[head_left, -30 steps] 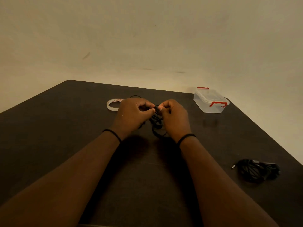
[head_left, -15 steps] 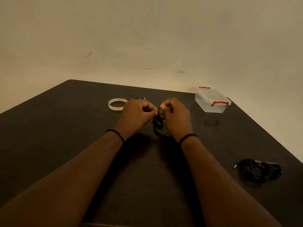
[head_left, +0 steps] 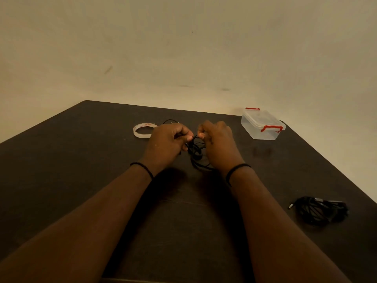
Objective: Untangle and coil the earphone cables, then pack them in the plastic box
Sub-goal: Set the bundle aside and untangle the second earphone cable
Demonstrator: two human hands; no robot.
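Note:
A tangled black earphone cable [head_left: 196, 153] hangs between my two hands above the middle of the dark table [head_left: 81, 164]. My left hand [head_left: 166, 142] pinches it from the left and my right hand [head_left: 219, 145] pinches it from the right, fingertips almost touching. A loop of the cable rests on the table below the hands. A clear plastic box [head_left: 262, 124] with red clips and its lid on stands at the far right. A second bundle of black cable [head_left: 320, 210] lies near the right edge.
A roll of clear tape [head_left: 143, 130] lies flat beyond my left hand, with a thin black wire end [head_left: 170, 121] next to it. The table's right edge runs close past the box and the second bundle. A plain wall stands behind.
Both hands stay pinched on the tangled cable and have shifted only slightly. A little more of the cable shows between the fingertips.

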